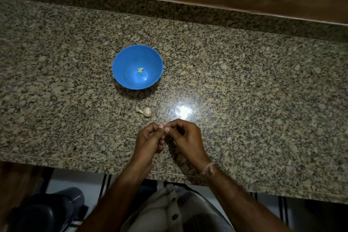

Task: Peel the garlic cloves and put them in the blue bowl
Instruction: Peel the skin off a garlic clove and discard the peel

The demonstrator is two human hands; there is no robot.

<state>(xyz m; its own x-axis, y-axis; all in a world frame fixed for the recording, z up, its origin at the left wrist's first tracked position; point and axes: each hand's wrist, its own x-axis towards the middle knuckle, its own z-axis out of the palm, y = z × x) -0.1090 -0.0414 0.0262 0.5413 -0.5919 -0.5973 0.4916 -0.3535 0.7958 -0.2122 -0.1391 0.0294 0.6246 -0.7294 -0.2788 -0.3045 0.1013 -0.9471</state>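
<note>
A blue bowl [120, 62] stands on the speckled granite counter, with a peeled garlic clove [140, 70] lying at its bottom. Below it, a small garlic bulb [146, 112] with a short stem lies on the counter. Just in front of the bulb, my left hand [148, 138] and my right hand [185, 136] meet fingertip to fingertip, fingers curled, pinching something small between them. The pinched piece is almost wholly hidden by the fingertips, so I cannot see what it is.
The granite counter [244, 90] runs wide to both sides, with a raised stone ledge and wooden panel at the back. Its front edge passes under my wrists. A bright light glare sits right of the bulb. A dark object lies on the floor at lower left.
</note>
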